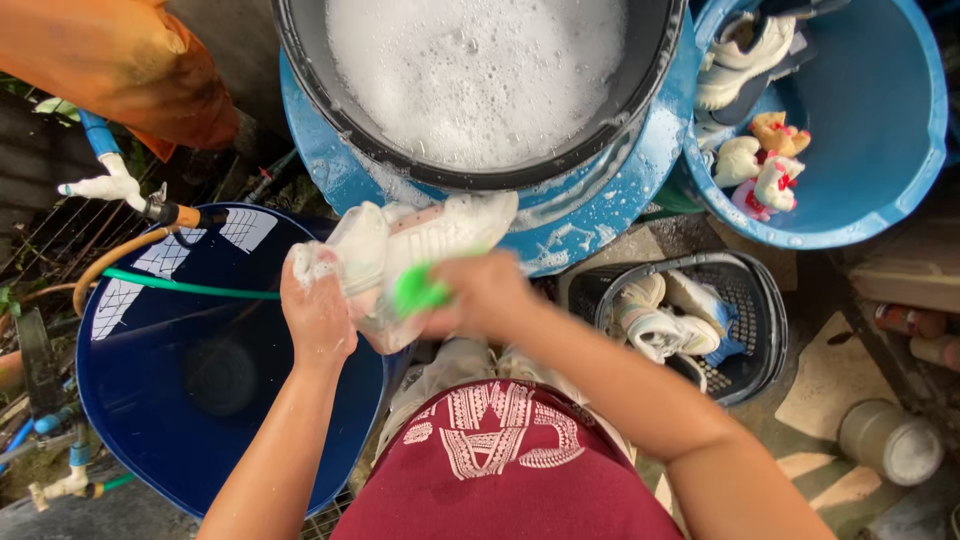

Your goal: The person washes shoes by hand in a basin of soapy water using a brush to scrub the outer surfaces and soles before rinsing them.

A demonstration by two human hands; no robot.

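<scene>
Head view. Left hand (318, 310): fingers wrapped around the end of a soapy white shoe (420, 250), held above the dark blue tub (180, 400). Right hand (485, 295): fist closed on a green brush (418, 290) pressed against the shoe. Black basin (640, 80) of suds directly ahead. Basket (760, 330) of white sneakers at right.

The shoe (430, 245) is white under suds, and the brush (418, 290) on it is bright green. White foam fills the black basin (480, 90). The tub (200, 370) is dark blue, the bucket (870, 130) light blue. The shirt (500, 470) is maroon with white patterning.
</scene>
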